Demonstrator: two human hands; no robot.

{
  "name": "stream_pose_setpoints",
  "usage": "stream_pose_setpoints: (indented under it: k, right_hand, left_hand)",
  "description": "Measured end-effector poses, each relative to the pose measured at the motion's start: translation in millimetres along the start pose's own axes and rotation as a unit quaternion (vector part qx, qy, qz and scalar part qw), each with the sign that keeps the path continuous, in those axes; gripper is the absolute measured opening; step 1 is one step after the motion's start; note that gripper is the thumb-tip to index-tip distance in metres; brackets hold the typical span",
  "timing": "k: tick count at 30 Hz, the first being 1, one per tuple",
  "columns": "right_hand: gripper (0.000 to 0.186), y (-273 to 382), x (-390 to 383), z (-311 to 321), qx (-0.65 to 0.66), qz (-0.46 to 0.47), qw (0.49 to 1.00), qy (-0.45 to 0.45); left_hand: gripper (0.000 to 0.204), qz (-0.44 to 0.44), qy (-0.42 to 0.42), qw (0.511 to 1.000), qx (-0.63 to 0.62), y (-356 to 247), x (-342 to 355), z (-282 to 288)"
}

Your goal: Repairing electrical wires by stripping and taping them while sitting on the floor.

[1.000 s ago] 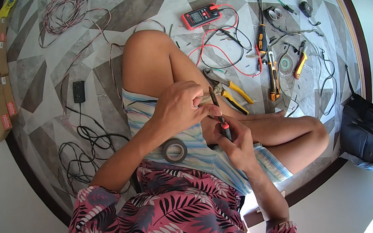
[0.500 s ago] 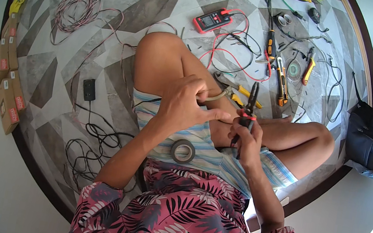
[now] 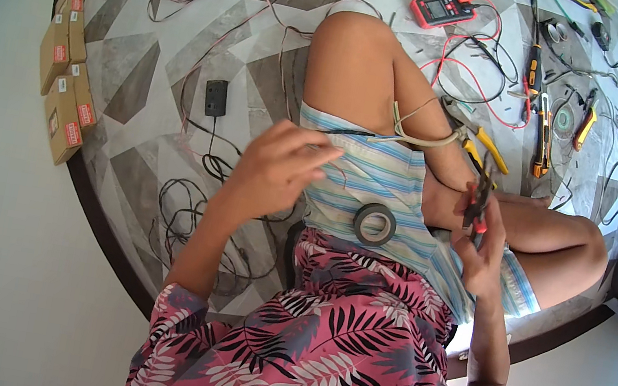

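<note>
Sitting cross-legged on the patterned grey tiled floor point(image 3: 180, 79), the person is mid-job on wiring. Judged from the layout, the work looks only partly done: a beige cable point(image 3: 418, 134) lies looped over the thigh, a roll of dark grey tape point(image 3: 375, 224) rests unused on the striped shorts, and tools lie scattered toward the floor's far right edge. Left hand point(image 3: 276, 167) is raised, fingers loosely curled, pinching a thin dark wire point(image 3: 353, 132) at the fingertips. Right hand point(image 3: 480, 252) is closed around red-handled pliers point(image 3: 478, 202), tip pointing up. A red multimeter point(image 3: 443, 8) sits near the far edge.
</note>
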State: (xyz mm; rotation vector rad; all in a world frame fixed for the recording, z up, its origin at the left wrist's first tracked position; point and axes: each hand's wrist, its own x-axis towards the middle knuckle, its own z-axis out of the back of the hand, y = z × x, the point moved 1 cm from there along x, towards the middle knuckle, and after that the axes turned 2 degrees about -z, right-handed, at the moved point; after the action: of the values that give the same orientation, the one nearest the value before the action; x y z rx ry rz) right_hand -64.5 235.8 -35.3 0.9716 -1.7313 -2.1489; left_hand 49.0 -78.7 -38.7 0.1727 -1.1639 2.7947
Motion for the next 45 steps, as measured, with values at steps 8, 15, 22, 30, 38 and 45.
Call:
stream_pose_setpoints:
  k: [8,15,22,30,38,45]
  right_hand:
    - [0.051,8,7,-74,-0.157,0.170,0.972,-0.030]
    - [0.070,10,42,-88,-0.268,0.324,0.907,0.032]
    - [0.054,7,42,-71,-0.196,0.219,0.956,0.018]
    - [0.037,11,37,-56,-0.144,0.192,0.969,-0.061]
    - [0.050,11,48,-69,-0.173,0.216,0.961,-0.001]
    - [0.031,29,36,-54,-0.026,0.017,0.999,-0.013]
  left_hand:
    - [0.020,-0.026,-0.029,0.999,0.022,-6,8,-39]
    - [0.028,-0.035,-0.007,0.999,0.006,-15,14,-31]
    - [0.018,-0.069,-0.045,0.993,0.079,-24,14,-33]
    - [0.013,0.040,-0.076,0.996,-0.015,-33,22,-37]
    - [0.009,0.039,-0.071,0.996,-0.024,-43,28,-37]
    - [0.015,0.148,-0.109,0.975,-0.123,-43,31,-40]
